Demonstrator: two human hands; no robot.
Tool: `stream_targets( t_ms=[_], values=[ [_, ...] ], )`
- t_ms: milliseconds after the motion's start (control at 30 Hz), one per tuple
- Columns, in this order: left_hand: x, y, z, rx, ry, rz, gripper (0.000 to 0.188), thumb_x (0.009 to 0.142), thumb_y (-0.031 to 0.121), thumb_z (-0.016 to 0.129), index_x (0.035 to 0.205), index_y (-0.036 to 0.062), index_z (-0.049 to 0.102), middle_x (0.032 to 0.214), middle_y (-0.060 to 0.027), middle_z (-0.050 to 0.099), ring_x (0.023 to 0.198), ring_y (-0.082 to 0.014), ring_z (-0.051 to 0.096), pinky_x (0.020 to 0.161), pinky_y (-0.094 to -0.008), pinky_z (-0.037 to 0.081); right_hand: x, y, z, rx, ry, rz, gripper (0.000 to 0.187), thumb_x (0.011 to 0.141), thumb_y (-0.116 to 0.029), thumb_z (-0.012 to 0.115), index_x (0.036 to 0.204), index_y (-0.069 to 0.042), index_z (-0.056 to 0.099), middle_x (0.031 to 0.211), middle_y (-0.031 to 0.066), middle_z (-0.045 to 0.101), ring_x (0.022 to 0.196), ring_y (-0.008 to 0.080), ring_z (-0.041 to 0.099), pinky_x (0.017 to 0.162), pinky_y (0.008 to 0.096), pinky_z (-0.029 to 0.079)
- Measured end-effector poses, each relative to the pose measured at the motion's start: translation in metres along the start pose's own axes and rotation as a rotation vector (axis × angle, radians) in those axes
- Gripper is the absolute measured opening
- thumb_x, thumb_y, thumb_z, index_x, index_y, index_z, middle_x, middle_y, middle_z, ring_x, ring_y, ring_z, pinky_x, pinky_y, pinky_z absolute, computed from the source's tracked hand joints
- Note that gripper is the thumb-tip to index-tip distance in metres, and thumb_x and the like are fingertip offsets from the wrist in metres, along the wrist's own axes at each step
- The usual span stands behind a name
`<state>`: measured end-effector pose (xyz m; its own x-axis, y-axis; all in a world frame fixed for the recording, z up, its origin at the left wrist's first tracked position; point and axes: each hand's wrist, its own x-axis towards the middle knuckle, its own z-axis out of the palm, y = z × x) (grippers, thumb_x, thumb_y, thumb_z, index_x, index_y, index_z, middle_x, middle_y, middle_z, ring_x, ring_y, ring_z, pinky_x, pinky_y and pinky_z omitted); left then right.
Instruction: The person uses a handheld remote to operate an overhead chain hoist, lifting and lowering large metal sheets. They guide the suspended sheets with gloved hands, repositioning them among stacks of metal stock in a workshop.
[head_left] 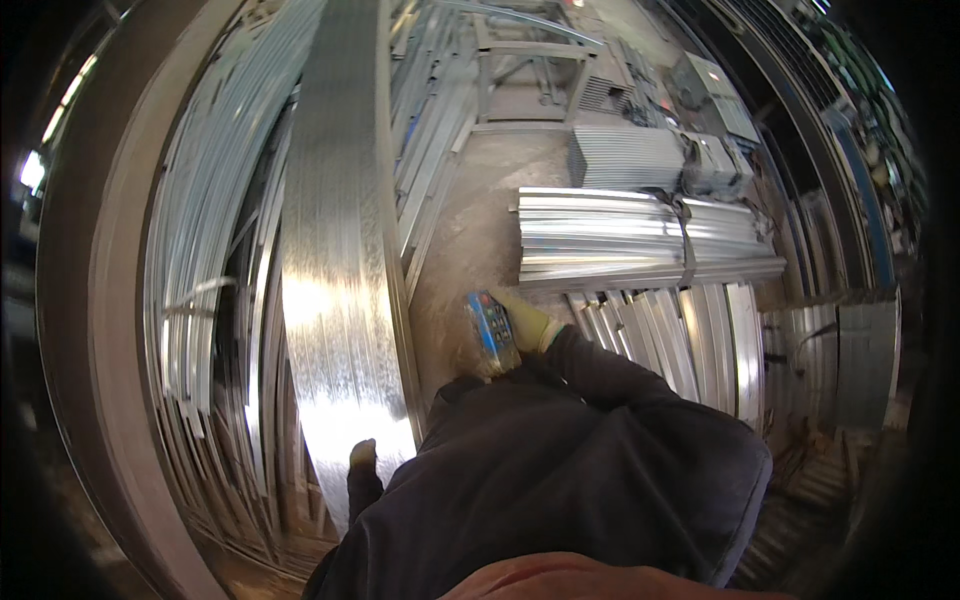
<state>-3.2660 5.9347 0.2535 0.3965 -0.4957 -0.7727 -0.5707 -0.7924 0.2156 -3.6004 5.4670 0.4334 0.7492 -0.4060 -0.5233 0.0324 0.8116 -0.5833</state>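
Note:
My right hand [532,322], in a pale yellow glove, is wrapped round a blue handheld remote control [489,322] with rows of dark buttons and a red one at its far end. It is in front of my body, above the dusty floor. My left hand [364,457] shows only as a small gloved shape at the end of a dark sleeve. It appears over the near part of a long, shiny metal profile [338,220]. Its fingers are not clear, and I cannot tell whether it touches the metal.
Long metal profiles [230,130] lie in bundles at the left, beside a thick brown beam [120,220]. On the right is a strapped stack of silver profiles [610,235], with more strips [660,335] nearer me. A metal frame [530,85] stands farther off.

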Motion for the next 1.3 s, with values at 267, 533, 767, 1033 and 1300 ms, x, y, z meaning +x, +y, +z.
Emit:
stream_targets(
  t_ms=[267, 533, 767, 1033, 1300],
  values=[
    [0.207, 0.328, -0.293, -0.784, 0.199, 0.578, 0.049, 0.105, 0.028, 0.070, 0.145, -0.0006, 0.061, 0.138, -0.0130, 0.069, 0.128, -0.0225, 0.063, 0.111, -0.0348, 0.048, 0.151, -0.136, -0.008, 0.531, 0.055, -0.042, 0.049, 0.107, -0.052, 0.060, 0.126, -0.007, 0.070, 0.111, 0.0094, 0.075, 0.099, 0.0232, 0.073, 0.094, 0.0412, 0.060],
    [0.278, 0.584, -0.420, -1.160, -0.285, 0.576, 0.040, 0.110, 0.029, 0.063, 0.143, 0.0055, 0.062, 0.126, -0.0043, 0.071, 0.114, -0.0143, 0.067, 0.098, -0.0293, 0.054, 0.337, -0.327, 0.003, 0.285, 0.032, -0.170, 0.039, 0.107, -0.037, 0.066, 0.133, -0.009, 0.066, 0.123, 0.0058, 0.071, 0.109, 0.0173, 0.070, 0.098, 0.0358, 0.058],
    [0.366, 0.623, -0.558, -1.241, -0.356, 0.439, 0.040, 0.113, 0.030, 0.057, 0.143, 0.0033, 0.060, 0.119, -0.0054, 0.072, 0.106, -0.0132, 0.069, 0.089, -0.0293, 0.058, 0.469, -0.550, -0.137, -0.964, 0.428, -0.413, 0.053, 0.098, -0.035, 0.074, 0.139, -0.001, 0.065, 0.128, 0.0181, 0.074, 0.115, 0.0253, 0.070, 0.096, 0.0365, 0.056],
    [0.551, 0.674, -0.680, -1.157, -0.434, 0.156, 0.050, 0.114, 0.043, 0.050, 0.142, 0.0033, 0.060, 0.115, -0.0083, 0.073, 0.101, -0.0191, 0.072, 0.086, -0.0346, 0.060, 0.640, -0.793, -0.330, -1.433, 1.044, -0.354, 0.099, 0.080, -0.043, 0.085, 0.159, -0.003, 0.039, 0.153, 0.0276, 0.054, 0.140, 0.0434, 0.054, 0.116, 0.0453, 0.046],
    [0.652, 0.766, -0.814, -1.146, -0.536, -0.077, 0.052, 0.111, 0.046, 0.055, 0.144, 0.0051, 0.059, 0.120, -0.0075, 0.072, 0.102, -0.0187, 0.072, 0.087, -0.0348, 0.060, 0.767, -0.923, -0.476, -1.798, 1.387, -0.044, 0.086, 0.082, -0.042, 0.082, 0.155, -0.018, 0.042, 0.162, 0.0148, 0.044, 0.147, 0.0448, 0.044, 0.117, 0.0594, 0.040]
  ],
)
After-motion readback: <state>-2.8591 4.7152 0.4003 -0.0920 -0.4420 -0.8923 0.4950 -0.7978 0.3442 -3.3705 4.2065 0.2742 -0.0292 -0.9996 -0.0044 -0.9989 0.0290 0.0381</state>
